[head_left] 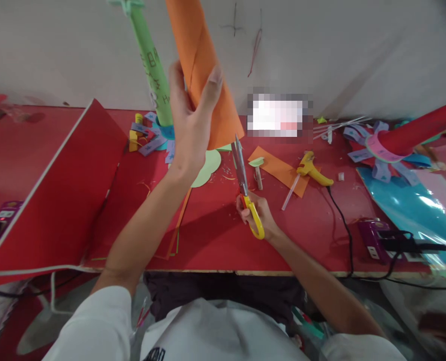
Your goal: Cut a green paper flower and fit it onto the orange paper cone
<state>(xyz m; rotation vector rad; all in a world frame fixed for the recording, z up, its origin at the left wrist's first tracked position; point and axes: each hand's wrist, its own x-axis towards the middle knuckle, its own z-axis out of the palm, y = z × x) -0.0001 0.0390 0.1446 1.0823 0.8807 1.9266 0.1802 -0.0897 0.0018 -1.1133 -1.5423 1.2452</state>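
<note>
My left hand (193, 110) is wrapped round a rolled orange paper tube (204, 65) and holds it up, tilted, above the red table. In my right hand (258, 213) is a pair of scissors (242, 170) with yellow handles. Their blades point up, with the tips at the lower rim of the tube. Behind my left hand stands a green paper tube (151, 70) with writing on it. A pale green paper shape (208, 168) lies below my left wrist.
Right of the scissors lie an orange paper strip (277, 168) and a yellow glue gun (313, 170) with a black cable. A power strip (381, 240) sits at the right edge. A red board (65, 185) stands at the left.
</note>
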